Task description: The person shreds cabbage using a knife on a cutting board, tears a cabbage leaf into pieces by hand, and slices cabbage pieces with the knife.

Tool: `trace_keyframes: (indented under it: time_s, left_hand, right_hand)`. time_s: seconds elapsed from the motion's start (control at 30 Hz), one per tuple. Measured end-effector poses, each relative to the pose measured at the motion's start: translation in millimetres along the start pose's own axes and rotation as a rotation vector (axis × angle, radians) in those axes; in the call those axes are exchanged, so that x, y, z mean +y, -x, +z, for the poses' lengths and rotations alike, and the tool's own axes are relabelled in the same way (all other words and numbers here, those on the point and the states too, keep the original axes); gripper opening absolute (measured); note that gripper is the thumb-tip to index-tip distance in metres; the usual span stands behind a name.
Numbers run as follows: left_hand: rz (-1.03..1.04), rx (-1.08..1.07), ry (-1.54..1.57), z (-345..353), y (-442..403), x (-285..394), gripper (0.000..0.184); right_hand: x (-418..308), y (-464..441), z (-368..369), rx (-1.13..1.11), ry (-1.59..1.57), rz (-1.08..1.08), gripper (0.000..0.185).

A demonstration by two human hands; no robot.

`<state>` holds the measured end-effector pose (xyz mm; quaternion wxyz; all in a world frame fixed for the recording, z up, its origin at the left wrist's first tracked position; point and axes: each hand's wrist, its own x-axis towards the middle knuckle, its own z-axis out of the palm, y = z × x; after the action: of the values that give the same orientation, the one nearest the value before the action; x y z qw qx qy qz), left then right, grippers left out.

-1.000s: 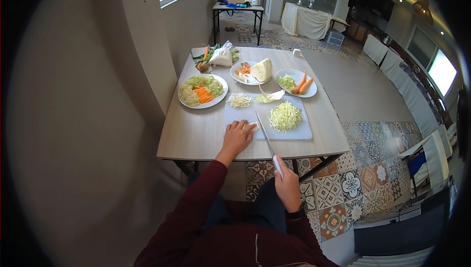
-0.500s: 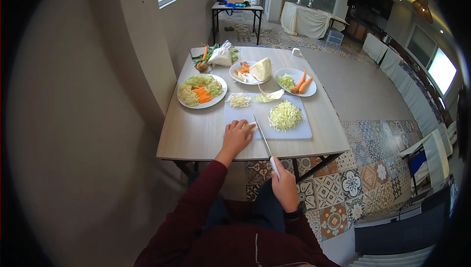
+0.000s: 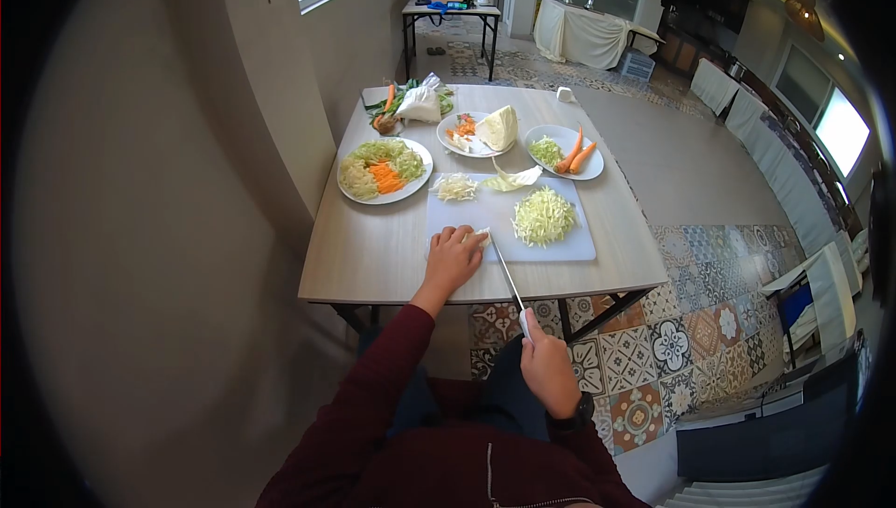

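Note:
My left hand presses a small pale piece of cabbage against the white cutting board, its fingers drawn together over it. Most of that piece is hidden under the fingertips. In my right hand is the white handle of a knife, whose blade reaches over the board's front edge with its tip beside the piece. On the board's right lies a mound of shredded cabbage. A smaller heap of pale shreds and a loose cabbage leaf lie along its back.
A plate of shredded vegetables stands at the left. Behind the board are a plate with a cabbage wedge and a plate with carrots. A plastic bag and vegetables sit at the back left; a wall runs along the left.
The knife and my right hand have shifted slightly to the right and towards me, with the blade tip lower. My left hand stays on the cabbage piece.

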<state>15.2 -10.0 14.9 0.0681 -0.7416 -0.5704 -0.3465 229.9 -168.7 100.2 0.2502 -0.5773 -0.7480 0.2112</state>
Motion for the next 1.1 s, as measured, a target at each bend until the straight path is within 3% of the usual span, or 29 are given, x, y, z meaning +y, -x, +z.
trace_keyframes:
  time_s: [0.17,0.57,0.77,0.87,1.1]
  left_hand:
    - [-0.020,-0.044,0.024,-2.3,0.4,1.1,0.033]
    - [-0.036,0.040,0.104,3.6,-0.7,-7.9,0.019]
    - [0.051,0.073,-0.061,2.3,-2.3,-2.2,0.020]
    - [0.016,-0.032,-0.051,-4.7,-4.4,0.8,0.021]
    - [-0.027,0.039,-0.019,3.0,1.9,3.0,0.026]
  right_hand:
    - [8.2,-30.0,13.0,0.034,-0.017,-0.057,0.047]
    - [9.6,-19.4,30.9,0.024,0.048,-0.011,0.050]
    - [24.0,-11.9,24.3,0.043,-0.058,-0.040,0.051]
    - [27.9,-13.9,20.9,0.074,-0.115,-0.061,0.050]
    - [26.2,-10.9,11.9,0.079,-0.089,-0.052,0.050]
